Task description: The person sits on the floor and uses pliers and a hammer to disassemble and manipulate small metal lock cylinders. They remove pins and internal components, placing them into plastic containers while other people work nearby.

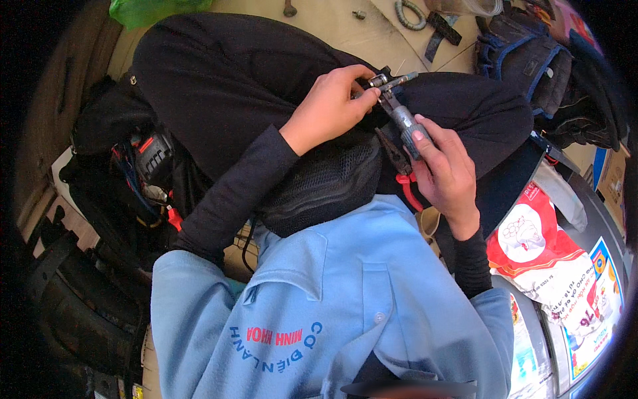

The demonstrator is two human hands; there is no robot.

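Observation:
Over my crossed, black-trousered legs, my right hand (442,159) grips the round grey barrel of a metal tool (404,123). The tool has a knurled end and a narrow, forked-looking head. My left hand (339,103) is closed at that head, thumb and fingers pinching a small shiny metal part (380,81). A flat metal bar (402,80) sticks out to the right beside it. Pliers with dark jaws (393,151) and red handles lie just under my right hand; whether its fingers touch them is hidden. The exact kind of the tool cannot be made out.
A black mesh pouch (325,183) sits at my waist. To the left are a black battery-like block (154,158) and a red-tipped tool (175,219). On the right stand a red-and-white bag (525,229) and a black tool bag (531,66). A grey ring (411,14) and bolt (290,9) lie ahead.

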